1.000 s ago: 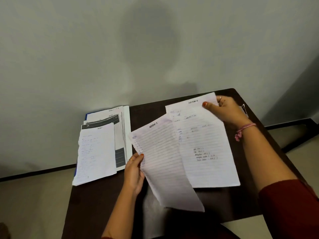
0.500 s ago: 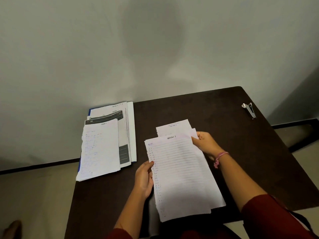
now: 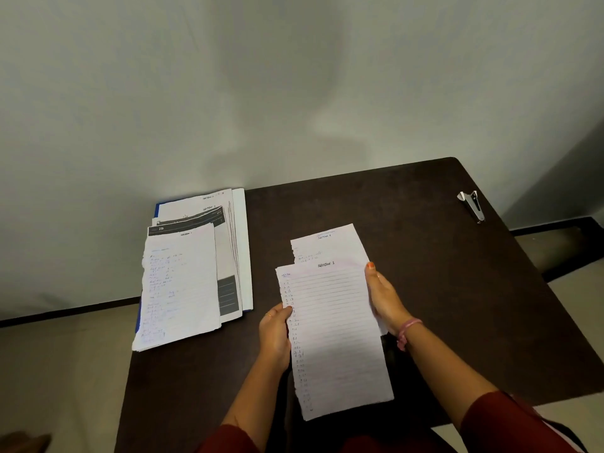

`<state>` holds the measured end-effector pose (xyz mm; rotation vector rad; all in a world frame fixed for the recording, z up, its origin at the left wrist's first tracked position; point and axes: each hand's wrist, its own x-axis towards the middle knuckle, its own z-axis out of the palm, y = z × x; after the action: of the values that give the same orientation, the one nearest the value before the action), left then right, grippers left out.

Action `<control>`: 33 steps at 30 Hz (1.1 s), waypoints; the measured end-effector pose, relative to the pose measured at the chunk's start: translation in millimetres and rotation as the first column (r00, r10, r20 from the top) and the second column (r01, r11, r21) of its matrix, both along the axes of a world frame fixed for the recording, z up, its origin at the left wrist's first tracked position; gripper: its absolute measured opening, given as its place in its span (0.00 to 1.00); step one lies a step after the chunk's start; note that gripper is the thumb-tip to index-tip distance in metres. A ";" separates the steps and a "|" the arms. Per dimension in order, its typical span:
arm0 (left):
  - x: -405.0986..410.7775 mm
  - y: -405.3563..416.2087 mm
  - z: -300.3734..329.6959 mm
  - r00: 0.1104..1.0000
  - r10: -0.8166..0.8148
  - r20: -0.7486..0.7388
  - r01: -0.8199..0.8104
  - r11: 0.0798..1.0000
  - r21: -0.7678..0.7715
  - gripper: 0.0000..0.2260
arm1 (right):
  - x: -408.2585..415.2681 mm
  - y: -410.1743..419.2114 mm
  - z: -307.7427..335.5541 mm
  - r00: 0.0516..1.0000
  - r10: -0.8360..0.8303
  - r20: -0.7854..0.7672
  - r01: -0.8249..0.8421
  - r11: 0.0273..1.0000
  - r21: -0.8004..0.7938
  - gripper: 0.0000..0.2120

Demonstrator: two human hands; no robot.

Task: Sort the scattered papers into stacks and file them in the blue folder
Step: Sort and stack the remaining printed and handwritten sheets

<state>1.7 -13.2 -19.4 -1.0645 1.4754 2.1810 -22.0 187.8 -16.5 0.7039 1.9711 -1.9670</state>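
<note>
Dark wood formed the table [image 3: 441,256], pushed against a pale wall [image 3: 228,76]. On its far left corner lay the blue folder [image 3: 157,209], only its edge showing beneath a stack of papers [image 3: 183,282] with printed and handwritten pages. Nearer the middle, a lined sheet [image 3: 333,338] headed "Section 1" overlapped a second sheet [image 3: 330,243] just behind it. The left hand [image 3: 276,335] pinched the lined sheet's left edge; the right hand [image 3: 384,299] gripped its right edge, thumb on top. A small metal staple remover [image 3: 472,204] sat near the far right corner.
</note>
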 end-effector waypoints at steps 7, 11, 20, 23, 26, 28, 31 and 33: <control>-14.2 4.9 -7.7 0.999 0.037 0.026 -0.036 0.998 -0.053 0.08 | 17.8 1.5 -22.4 0.999 0.033 0.010 -0.035 0.978 0.207 0.11; -25.8 11.9 -8.2 1.000 0.025 0.015 -0.023 0.996 -0.089 0.07 | 0.9 3.3 -25.2 1.000 -0.014 0.006 0.011 0.961 0.275 0.13; -69.2 32.8 -9.9 0.958 -0.285 -0.043 0.249 0.892 -0.377 0.07 | -60.1 17.2 -22.3 0.998 -0.060 0.015 0.048 0.910 0.413 0.11; -80.7 39.5 -20.0 0.937 -0.348 0.003 0.295 0.788 -0.540 0.07 | -70.2 16.0 -23.0 0.999 -0.034 -0.011 0.035 0.879 0.475 0.10; -87.1 46.2 -30.6 0.918 -0.386 0.086 0.338 0.652 -0.679 0.13 | -73.9 14.9 -26.6 0.999 -0.005 -0.031 0.021 0.840 0.542 0.10; -89.5 50.8 -32.0 0.924 -0.364 0.119 0.331 0.604 -0.725 0.16 | -74.2 15.1 -28.1 0.999 0.034 -0.015 -0.019 0.814 0.581 0.10; -91.3 55.3 -31.0 0.925 -0.347 0.151 0.338 0.578 -0.742 0.18 | -73.6 16.2 -31.7 0.996 0.091 0.023 -0.085 0.767 0.636 0.13; -93.1 58.5 -30.7 0.919 -0.357 0.164 0.351 0.559 -0.751 0.19 | -74.2 16.1 -33.5 0.989 0.124 0.075 -0.142 0.725 0.674 0.18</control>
<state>-91.4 45.3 -50.1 -0.8303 2.4778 1.2336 -96.2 203.9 -50.0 0.6939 2.6531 -1.0990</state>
